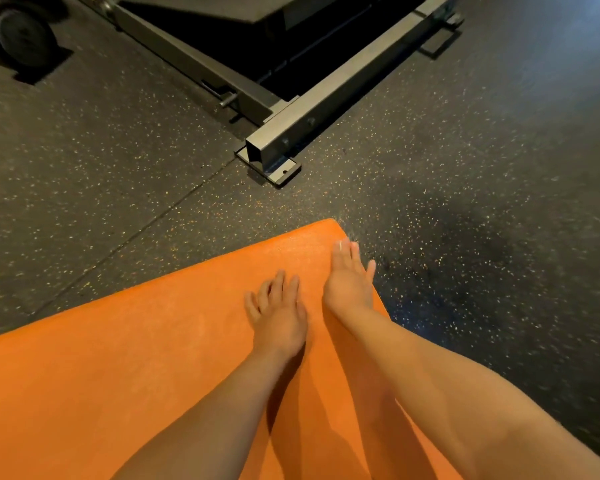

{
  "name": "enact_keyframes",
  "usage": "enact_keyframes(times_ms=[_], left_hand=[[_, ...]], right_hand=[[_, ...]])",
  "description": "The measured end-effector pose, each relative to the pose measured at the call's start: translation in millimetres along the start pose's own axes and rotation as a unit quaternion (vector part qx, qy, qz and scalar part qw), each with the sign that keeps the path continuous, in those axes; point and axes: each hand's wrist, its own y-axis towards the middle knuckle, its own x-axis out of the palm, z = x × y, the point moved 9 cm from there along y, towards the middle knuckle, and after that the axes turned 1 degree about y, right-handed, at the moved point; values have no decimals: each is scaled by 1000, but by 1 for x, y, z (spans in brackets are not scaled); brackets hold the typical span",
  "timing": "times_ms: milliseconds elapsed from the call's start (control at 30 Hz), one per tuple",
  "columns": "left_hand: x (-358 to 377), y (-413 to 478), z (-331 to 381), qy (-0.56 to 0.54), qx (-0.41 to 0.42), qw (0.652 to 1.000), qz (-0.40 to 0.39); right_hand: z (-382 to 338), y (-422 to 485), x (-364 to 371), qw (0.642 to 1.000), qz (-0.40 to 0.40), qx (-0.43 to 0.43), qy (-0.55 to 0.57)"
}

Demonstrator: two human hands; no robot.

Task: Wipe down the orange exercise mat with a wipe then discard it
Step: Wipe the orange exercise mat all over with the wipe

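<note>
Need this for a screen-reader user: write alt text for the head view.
Two bare hands, left hand and right hand, rest on an orange mat near its far corner. Speckled dark floor and a grey metal frame lie beyond.

One mat (pixel 118 375), two hands (pixel 280 317) (pixel 347 284)

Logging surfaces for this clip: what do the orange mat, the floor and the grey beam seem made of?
Orange mat: probably foam or soft rubber, matte, finely grained. Floor: looks like dark rubber tile, matte, pale flecks, a seam showing. Grey beam: likely painted metal, square hollow section, bolt heads, slight sheen.
</note>
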Motion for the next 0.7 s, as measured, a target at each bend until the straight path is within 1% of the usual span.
enact_keyframes(times_ms=[67, 133, 233, 333, 500, 600, 700], left_hand=[[8, -7, 19, 16, 4, 1000, -4], [13, -11, 25, 27, -19, 999, -5], [20, -21, 31, 45, -20, 999, -16], [27, -40, 42, 20, -15, 999, -33], [47, -86, 65, -4, -3, 999, -48], [58, -117, 67, -34, -14, 999, -37], [68, -150, 67, -51, -7, 998, -24]], right_hand=[[24, -12, 2, 998, 11, 53, 9], [34, -23, 6, 997, 11, 74, 21], [46, -37, 9, 996, 3, 81, 28], [60, -57, 11, 996, -13, 89, 13], [81, -100, 11, 996, -20, 88, 18], [94, -134, 13, 996, -21, 86, 4], [107, -168, 22, 996, -40, 83, -9]])
